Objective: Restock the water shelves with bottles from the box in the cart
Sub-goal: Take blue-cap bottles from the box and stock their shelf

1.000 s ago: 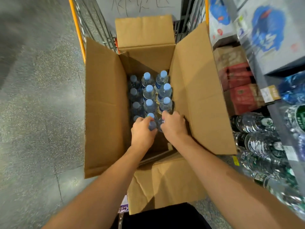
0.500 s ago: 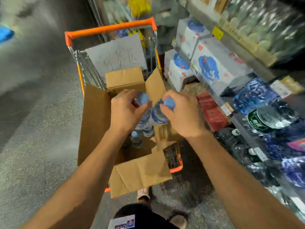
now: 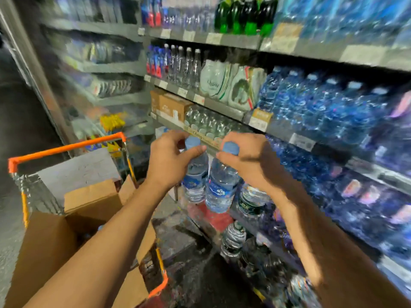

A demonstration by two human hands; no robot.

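My left hand [image 3: 168,160] grips the neck of a clear water bottle [image 3: 195,181] with a light blue cap. My right hand [image 3: 246,158] grips the neck of a second water bottle [image 3: 221,188] of the same kind. Both bottles hang upright side by side in front of the water shelves [image 3: 224,108], clear of the cart. The open cardboard box [image 3: 44,247] sits in the orange-handled cart [image 3: 66,148] at lower left, and its contents are mostly hidden by my left arm.
Shelves at right hold blue shrink-wrapped water packs [image 3: 322,107], clear bottles [image 3: 184,63] and green bottles [image 3: 242,14]. Lower shelves carry more bottles [image 3: 233,238] and red boxes [image 3: 213,215]. Dark floor lies between cart and shelving.
Both hands lifted one bottle each out of the box and carried them up and right toward the shelves. My view turned from the box to the shelving.
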